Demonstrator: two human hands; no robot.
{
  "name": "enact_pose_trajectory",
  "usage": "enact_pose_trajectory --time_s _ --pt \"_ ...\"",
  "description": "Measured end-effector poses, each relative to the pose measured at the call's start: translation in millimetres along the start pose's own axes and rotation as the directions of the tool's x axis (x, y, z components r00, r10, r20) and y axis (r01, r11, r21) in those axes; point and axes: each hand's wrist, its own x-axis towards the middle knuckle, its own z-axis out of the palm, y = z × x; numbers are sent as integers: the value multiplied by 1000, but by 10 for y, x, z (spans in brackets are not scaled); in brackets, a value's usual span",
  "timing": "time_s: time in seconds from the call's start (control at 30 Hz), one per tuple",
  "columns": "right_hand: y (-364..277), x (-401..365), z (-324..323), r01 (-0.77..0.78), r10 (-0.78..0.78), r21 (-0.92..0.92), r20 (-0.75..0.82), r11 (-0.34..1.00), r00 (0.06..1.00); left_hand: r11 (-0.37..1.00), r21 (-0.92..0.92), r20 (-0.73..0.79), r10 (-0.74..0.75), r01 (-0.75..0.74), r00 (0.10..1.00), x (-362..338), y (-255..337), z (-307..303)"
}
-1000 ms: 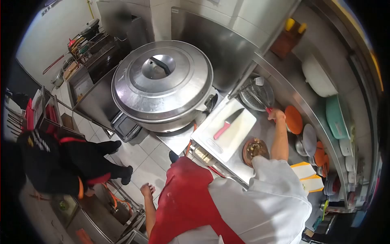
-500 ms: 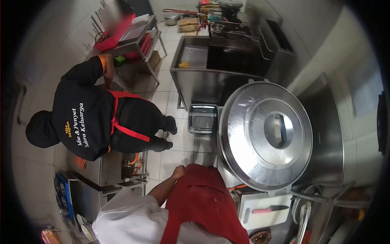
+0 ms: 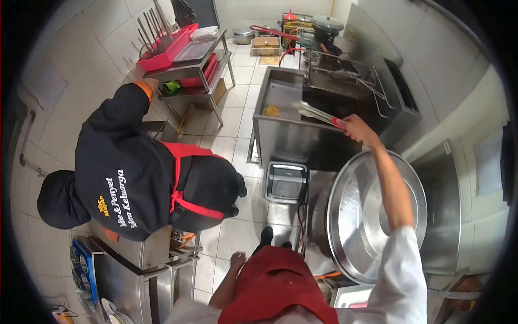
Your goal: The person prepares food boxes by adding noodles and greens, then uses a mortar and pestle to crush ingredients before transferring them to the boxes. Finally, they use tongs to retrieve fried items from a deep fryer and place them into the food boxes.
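My right hand [image 3: 356, 129] is closed around the red grip of metal tongs [image 3: 321, 114], stretched out above the fryer counter [image 3: 270, 129]. The tongs' tips point left, a little to the right of a golden piece of food [image 3: 271, 110] in the steel tray section; they look apart from it. Below my right forearm lies the large round steel lid [image 3: 353, 216] of a big pot. My left hand [image 3: 237, 261] hangs low beside my red apron [image 3: 280, 286], its fingers curled in, and nothing shows in it.
A co-worker [image 3: 135, 167] in black stands at the left, facing away. A dark bin [image 3: 286, 182] is on the tiled floor between us. At the back left is a steel rack [image 3: 199, 67] with a red basket [image 3: 167, 49]. Pots and a crate [image 3: 265, 46] stand farther back.
My right arm has come into view, reaching forward over the lid with the tongs. The view has shifted, and the cutting board with the knife has mostly gone out of sight.
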Motion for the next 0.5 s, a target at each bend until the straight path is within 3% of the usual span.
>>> enact_pose_trajectory --time_s 0.03,0.07,0.1,0.17,0.2,0.23,0.33,0.5 --pt "74 476 22 -31 34 -55 57 998 998 979 159 -67 140 -128 988 -207 -115 -208" --pt "83 762 70 -52 60 -85 105 995 993 984 131 -132 136 -118 982 -325 -372 -399" --pt "42 1022 109 -65 82 -115 152 991 985 816 463 -212 481 -347 851 -326 -998 -553" --pt "-40 1412 267 -96 132 -177 209 980 969 928 363 -304 38 79 952 -710 -1182 -734" --pt "-44 1522 376 -118 163 -205 218 972 962 917 314 -306 -147 245 941 -788 -1150 -768" --pt "-46 1633 483 -141 196 -236 227 961 954 906 293 -294 -220 306 930 -838 -1099 -786" --pt "-83 1814 776 -202 227 -112 295 973 928 878 271 -267 -325 394 907 -832 -907 -822" --pt "-135 1713 819 -179 142 78 344 981 928 899 279 -199 -288 336 937 -609 -537 -859"
